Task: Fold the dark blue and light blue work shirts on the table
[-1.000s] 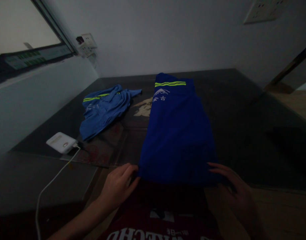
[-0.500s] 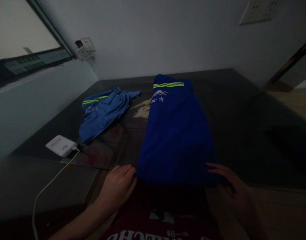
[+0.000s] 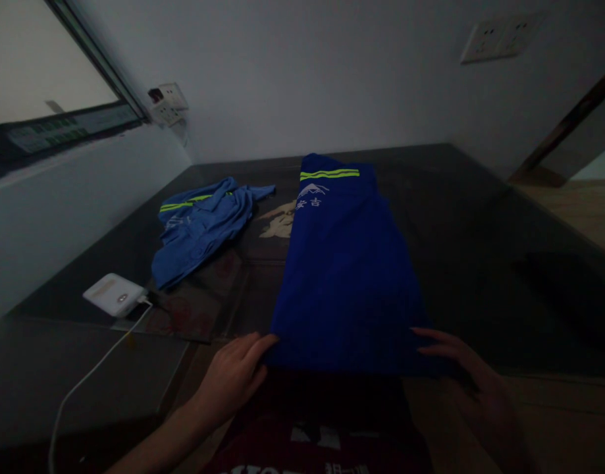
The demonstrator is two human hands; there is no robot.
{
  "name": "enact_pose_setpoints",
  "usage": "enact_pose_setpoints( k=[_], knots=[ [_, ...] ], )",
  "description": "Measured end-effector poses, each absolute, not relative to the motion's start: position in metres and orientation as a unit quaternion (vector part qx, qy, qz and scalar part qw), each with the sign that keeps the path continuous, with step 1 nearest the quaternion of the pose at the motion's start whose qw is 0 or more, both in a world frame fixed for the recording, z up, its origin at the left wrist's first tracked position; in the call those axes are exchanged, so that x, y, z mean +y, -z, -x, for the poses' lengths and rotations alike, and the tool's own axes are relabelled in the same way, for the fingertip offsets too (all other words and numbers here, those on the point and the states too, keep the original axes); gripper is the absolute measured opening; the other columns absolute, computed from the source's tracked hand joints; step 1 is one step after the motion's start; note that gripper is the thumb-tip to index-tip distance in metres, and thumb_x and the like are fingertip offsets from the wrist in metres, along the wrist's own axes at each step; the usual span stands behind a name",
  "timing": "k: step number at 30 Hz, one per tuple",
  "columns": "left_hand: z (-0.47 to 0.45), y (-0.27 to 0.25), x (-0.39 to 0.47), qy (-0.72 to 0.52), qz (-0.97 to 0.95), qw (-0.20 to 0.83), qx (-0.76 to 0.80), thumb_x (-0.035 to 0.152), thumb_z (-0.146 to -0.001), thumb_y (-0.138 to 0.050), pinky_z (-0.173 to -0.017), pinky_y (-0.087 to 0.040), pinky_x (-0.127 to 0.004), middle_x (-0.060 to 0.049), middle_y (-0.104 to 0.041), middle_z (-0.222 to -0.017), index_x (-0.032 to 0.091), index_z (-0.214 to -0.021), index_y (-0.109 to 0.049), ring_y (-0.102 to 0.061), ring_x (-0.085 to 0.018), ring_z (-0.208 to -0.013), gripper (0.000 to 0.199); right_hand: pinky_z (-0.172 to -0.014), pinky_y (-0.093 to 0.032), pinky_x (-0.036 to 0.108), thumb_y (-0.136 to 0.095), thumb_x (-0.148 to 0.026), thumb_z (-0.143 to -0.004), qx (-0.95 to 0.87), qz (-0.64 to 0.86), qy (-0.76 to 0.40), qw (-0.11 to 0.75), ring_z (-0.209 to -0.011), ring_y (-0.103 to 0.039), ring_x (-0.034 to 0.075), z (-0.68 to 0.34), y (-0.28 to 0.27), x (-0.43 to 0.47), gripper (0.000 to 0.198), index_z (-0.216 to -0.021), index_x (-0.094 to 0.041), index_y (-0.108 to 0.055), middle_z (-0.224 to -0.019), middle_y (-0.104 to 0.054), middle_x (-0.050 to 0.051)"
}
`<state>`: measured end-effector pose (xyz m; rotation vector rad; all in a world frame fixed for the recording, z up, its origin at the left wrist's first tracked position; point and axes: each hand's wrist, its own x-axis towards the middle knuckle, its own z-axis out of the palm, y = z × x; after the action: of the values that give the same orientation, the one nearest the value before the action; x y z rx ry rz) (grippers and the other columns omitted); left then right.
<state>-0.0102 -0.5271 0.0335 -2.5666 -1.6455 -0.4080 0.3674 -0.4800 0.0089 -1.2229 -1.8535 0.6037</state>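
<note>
A dark blue work garment (image 3: 346, 276), folded long and narrow, lies down the middle of the table. It bears yellow-green stripes and white lettering near its far end. My left hand (image 3: 237, 368) is closed at the near left corner, thumb and fingers pinching the cloth. At the near right corner, my right hand (image 3: 473, 375) rests with fingers stretched out and slightly apart on the fabric; its lower part is dim. To the left lies a lighter blue work shirt (image 3: 203, 227), crumpled, with similar stripes.
A white power bank (image 3: 114, 294) with a white cable (image 3: 95, 372) sits at the left edge of the dark table (image 3: 460, 217). Wall sockets (image 3: 499, 38) are on the back wall. A dark flat object (image 3: 569, 289) lies at the right. A window (image 3: 55, 66) is upper left.
My left hand's fingers have shifted onto the garment's near left corner. The right hand stays at its corner. The view has shifted slightly; the garment lies much the same.
</note>
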Motion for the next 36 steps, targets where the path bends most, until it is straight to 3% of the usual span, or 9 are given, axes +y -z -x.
enact_pose_setpoints(
  k=[5, 12, 15, 18, 21, 23, 25, 28, 36],
  knots=[
    [0.016, -0.031, -0.522, 0.124, 0.890, 0.024, -0.437, 0.006, -0.082, -0.042, -0.063, -0.045, -0.027, -0.001, -0.058, -0.077, 0.021, -0.120, -0.052, -0.055, -0.015, -0.067, 0.042, -0.080, -0.054, 0.032, -0.049, -0.019, -0.080, -0.737, 0.502, -0.221, 0.395, -0.103, -0.065, 0.022, -0.376, -0.008, -0.483, 0.022, -0.093, -0.026, -0.065, -0.114, -0.067, 0.005],
    [0.021, -0.028, -0.524, 0.126, 0.892, -0.044, -0.432, 0.006, -0.085, -0.039, -0.062, -0.044, -0.025, -0.002, -0.057, -0.079, 0.023, -0.127, -0.049, -0.054, -0.014, -0.068, 0.047, -0.085, -0.053, 0.034, -0.047, -0.016, -0.080, -0.765, 0.493, -0.195, 0.365, -0.105, -0.064, 0.022, -0.379, 0.003, -0.487, 0.025, -0.092, -0.026, -0.066, -0.116, -0.066, 0.004],
    [0.027, -0.031, -0.529, 0.132, 0.870, -0.129, -0.458, 0.014, -0.087, -0.045, -0.068, -0.046, -0.024, -0.002, -0.061, -0.085, 0.024, -0.117, -0.054, -0.058, -0.014, -0.076, 0.033, -0.086, -0.053, 0.034, -0.046, -0.017, -0.082, -0.771, 0.492, -0.188, 0.358, -0.107, -0.062, 0.021, -0.378, 0.003, -0.491, 0.025, -0.095, -0.025, -0.066, -0.120, -0.064, 0.005],
    [0.033, -0.038, -0.530, 0.149, 0.800, -0.236, -0.531, 0.029, -0.088, -0.049, -0.063, -0.045, -0.021, 0.000, -0.062, -0.076, 0.020, -0.096, -0.057, -0.058, -0.012, -0.068, 0.015, -0.089, -0.051, 0.035, -0.045, -0.018, -0.084, -0.774, 0.493, -0.176, 0.356, -0.109, -0.061, 0.021, -0.378, -0.002, -0.496, 0.027, -0.096, -0.026, -0.067, -0.123, -0.062, 0.004],
    [0.034, -0.042, -0.525, 0.141, 0.699, -0.317, -0.625, 0.040, -0.091, -0.039, -0.055, -0.042, -0.020, 0.002, -0.060, -0.064, 0.019, -0.077, -0.054, -0.057, -0.011, -0.057, 0.030, -0.090, -0.050, 0.035, -0.044, -0.024, -0.087, -0.744, 0.527, -0.180, 0.368, -0.110, -0.060, 0.022, -0.380, -0.012, -0.501, 0.025, -0.095, -0.027, -0.068, -0.124, -0.061, 0.003],
    [0.030, -0.043, -0.519, 0.120, 0.651, -0.381, -0.645, 0.047, -0.091, -0.036, -0.053, -0.042, -0.021, 0.001, -0.061, -0.060, 0.018, -0.071, -0.055, -0.058, -0.011, -0.054, 0.040, -0.083, -0.052, 0.032, -0.046, -0.032, -0.088, -0.673, 0.599, -0.190, 0.391, -0.101, -0.064, 0.022, -0.384, -0.018, -0.503, 0.023, -0.096, -0.025, -0.066, -0.115, -0.065, 0.006],
    [0.023, -0.042, -0.512, 0.116, 0.614, -0.442, -0.644, 0.053, -0.089, -0.037, -0.053, -0.043, -0.022, 0.000, -0.063, -0.060, 0.017, -0.069, -0.056, -0.060, -0.013, -0.053, 0.045, -0.069, -0.054, 0.029, -0.048, -0.040, -0.088, -0.586, 0.667, -0.205, 0.411, -0.079, -0.067, 0.019, -0.386, -0.021, -0.504, 0.024, -0.099, -0.024, -0.061, -0.091, -0.068, 0.006],
    [0.016, -0.040, -0.505, 0.117, 0.575, -0.485, -0.648, 0.059, -0.084, -0.040, -0.052, -0.042, -0.023, -0.001, -0.064, -0.056, 0.017, -0.068, -0.057, -0.061, -0.015, -0.052, 0.048, -0.052, -0.050, 0.026, -0.049, -0.049, -0.086, -0.510, 0.705, -0.263, 0.416, -0.053, -0.061, 0.016, -0.385, -0.019, -0.502, 0.030, -0.100, -0.023, -0.052, -0.063, -0.063, 0.000],
    [0.012, -0.031, -0.497, 0.134, 0.536, -0.556, -0.621, 0.069, -0.074, -0.050, -0.046, -0.038, -0.022, -0.002, -0.066, -0.061, 0.017, -0.068, -0.052, -0.058, -0.013, -0.045, 0.052, -0.052, -0.050, 0.029, -0.058, -0.060, -0.070, -0.472, 0.689, -0.428, 0.345, -0.057, -0.063, 0.019, -0.358, -0.020, -0.494, 0.042, -0.088, -0.023, -0.048, -0.065, -0.063, 0.000]
  ],
)
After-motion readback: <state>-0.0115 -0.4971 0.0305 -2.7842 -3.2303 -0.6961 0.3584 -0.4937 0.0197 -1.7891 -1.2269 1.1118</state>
